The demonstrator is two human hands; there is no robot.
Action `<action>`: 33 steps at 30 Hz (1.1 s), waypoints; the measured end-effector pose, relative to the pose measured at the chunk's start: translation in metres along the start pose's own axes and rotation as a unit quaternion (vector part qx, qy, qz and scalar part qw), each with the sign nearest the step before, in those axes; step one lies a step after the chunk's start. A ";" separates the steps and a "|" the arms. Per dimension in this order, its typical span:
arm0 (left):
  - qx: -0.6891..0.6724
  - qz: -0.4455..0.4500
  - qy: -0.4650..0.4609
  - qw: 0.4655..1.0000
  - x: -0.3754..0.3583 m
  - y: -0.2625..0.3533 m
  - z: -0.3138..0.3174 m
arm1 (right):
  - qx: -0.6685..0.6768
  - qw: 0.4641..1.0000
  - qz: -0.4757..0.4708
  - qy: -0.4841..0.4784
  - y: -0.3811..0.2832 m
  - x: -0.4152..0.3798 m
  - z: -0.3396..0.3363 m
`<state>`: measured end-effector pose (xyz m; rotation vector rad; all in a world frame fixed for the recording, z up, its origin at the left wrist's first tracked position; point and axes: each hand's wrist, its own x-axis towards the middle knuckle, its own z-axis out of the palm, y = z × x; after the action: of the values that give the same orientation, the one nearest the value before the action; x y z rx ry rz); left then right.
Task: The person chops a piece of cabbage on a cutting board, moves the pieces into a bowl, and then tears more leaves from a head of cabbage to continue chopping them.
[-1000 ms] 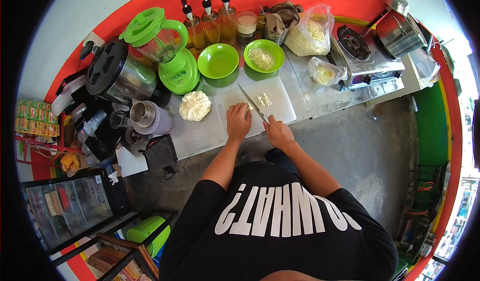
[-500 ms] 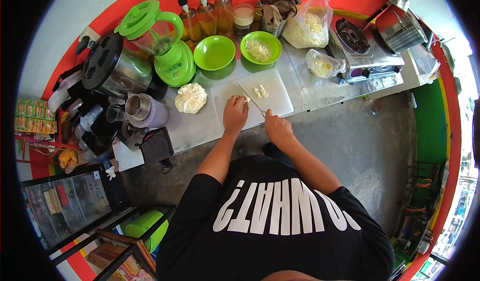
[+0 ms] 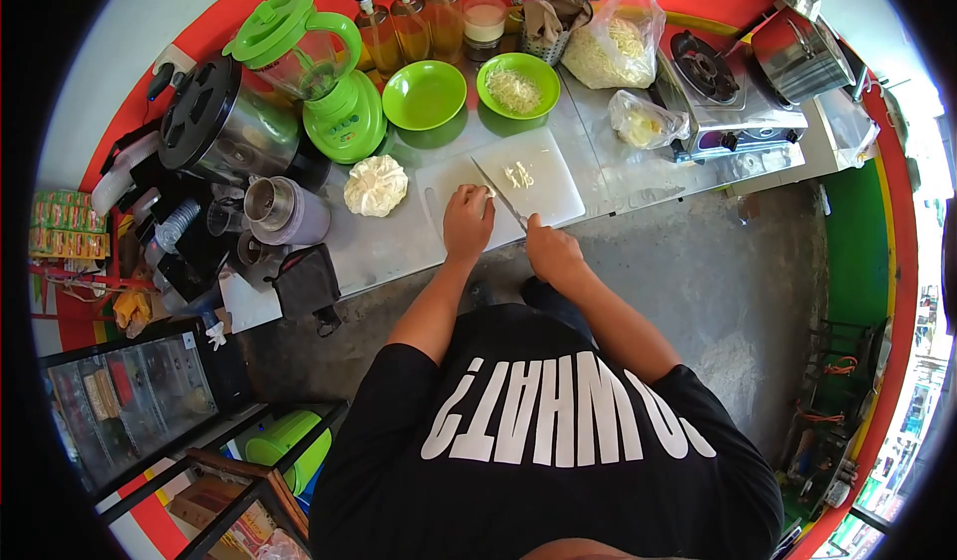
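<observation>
My right hand (image 3: 554,250) grips a knife (image 3: 501,193) by its handle, with the blade slanting up and left over a white cutting board (image 3: 553,176). On the left part of the board, my left hand (image 3: 468,223) has its fingers bent and pressed together on a small pale piece (image 3: 489,193) beside the blade. Its fingers cover most of that piece. Right of the blade lies a small heap of pale cut strips (image 3: 518,175). To the left of the board sits a pale, creased round head (image 3: 376,186) that looks like cabbage.
Behind the board stand an empty green bowl (image 3: 425,96) and a green bowl (image 3: 551,87) holding pale shreds. A green blender (image 3: 344,117) and pump bottles (image 3: 410,27) line the back. Plastic bags (image 3: 610,57) and a gas stove (image 3: 743,112) are at right.
The view has shifted slightly. Both hands stay in nearly the same place on the board, and the knife blade sits at about the same slant beside the left fingertips.
</observation>
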<state>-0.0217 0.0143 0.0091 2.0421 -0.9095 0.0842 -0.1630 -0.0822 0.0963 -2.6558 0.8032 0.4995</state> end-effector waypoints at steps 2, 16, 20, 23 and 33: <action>0.000 0.000 0.005 1.000 0.000 -0.001 0.001 | -0.003 1.000 -0.003 0.007 -0.001 0.007 0.017; 0.000 -0.014 0.001 1.000 0.001 -0.004 0.003 | -0.017 1.000 0.016 -0.005 -0.010 0.012 0.029; 0.003 -0.011 0.006 1.000 0.003 -0.004 0.004 | 0.010 1.000 0.014 0.017 -0.006 0.029 0.035; -0.010 0.003 0.006 1.000 0.002 -0.003 0.001 | 0.054 0.998 0.016 0.015 -0.010 0.025 0.016; -0.013 -0.006 -0.002 1.000 0.001 -0.004 0.002 | 0.027 0.999 0.025 0.026 -0.021 0.030 0.037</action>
<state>-0.0190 0.0138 0.0055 2.0252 -0.8958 0.0608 -0.1365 -0.0651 0.0554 -2.6140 0.8866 0.4163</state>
